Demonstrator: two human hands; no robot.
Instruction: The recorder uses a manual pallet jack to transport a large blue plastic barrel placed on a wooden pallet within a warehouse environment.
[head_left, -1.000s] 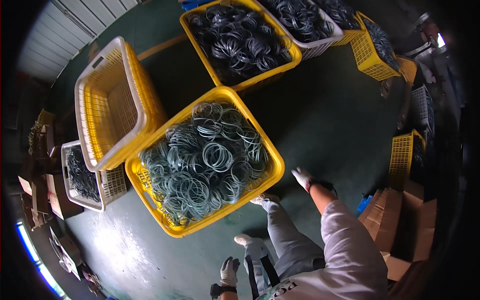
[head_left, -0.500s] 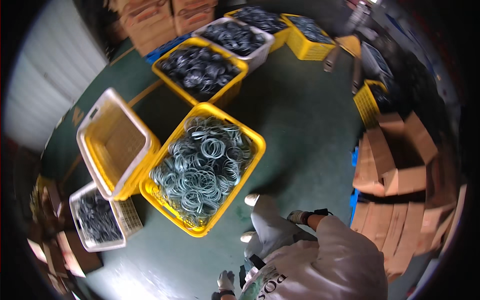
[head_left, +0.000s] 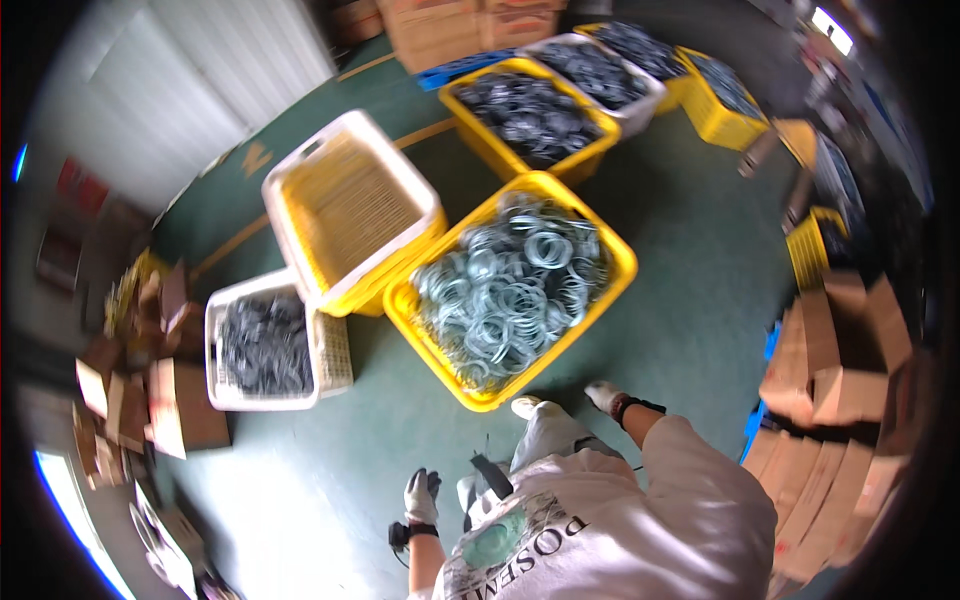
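Note:
A yellow plastic crate [head_left: 404, 311] heaped with loose silvery metal rings [head_left: 515, 300] stands on the floor in front of me. My left hand [head_left: 421, 497], in a pale glove with dark fingertips, hangs low beside my body, empty, its fingers loosely extended. On the other side, my right hand [head_left: 602, 396], gloved and a little blurred, is apart from the ring crate's near right side; nothing shows in it and its fingers look loosely stretched. Both wrists wear dark bands. Left of the ring crate, an empty white crate [head_left: 432, 215] sits in a yellow one.
A white crate of dark parts [head_left: 214, 385] stands at left. Beyond the rings, a yellow crate [head_left: 460, 110] and several others hold dark parts. Cardboard boxes [head_left: 840, 395] on blue pallets line the right; more cartons [head_left: 185, 405] lie at far left. The floor [head_left: 690, 260] is green.
The view has swung, so the crates sit further right in the picture. Both hands have risen in the picture, and my right hand is now in front of my body's side.

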